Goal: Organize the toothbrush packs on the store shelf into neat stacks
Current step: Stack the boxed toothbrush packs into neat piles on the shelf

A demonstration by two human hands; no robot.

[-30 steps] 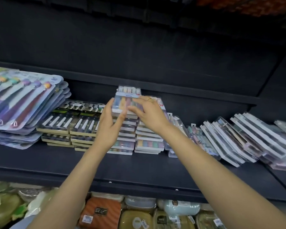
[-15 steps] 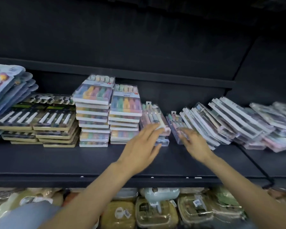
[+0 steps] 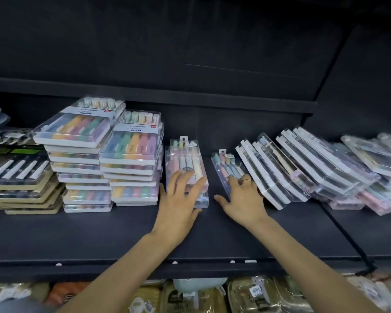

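Past the shelf's (image 3: 122, 240) front edge, the left hand (image 3: 178, 199) lies flat, fingers spread, on a small pack pile (image 3: 186, 163). The right hand (image 3: 244, 199) presses, unclenched, against a tilted pack (image 3: 227, 168). Behind to the left stand 2 neat stacks (image 3: 104, 159); leaning packs (image 3: 303, 168) crowd the right.

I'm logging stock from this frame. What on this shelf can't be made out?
- Print on the small pastel pack: too small, partly under the left hand.
- Lower ends of the leaning packs: hidden behind the right hand.
- Black-and-tan stack: cut by the left edge.
- Far-right pile: blurred.
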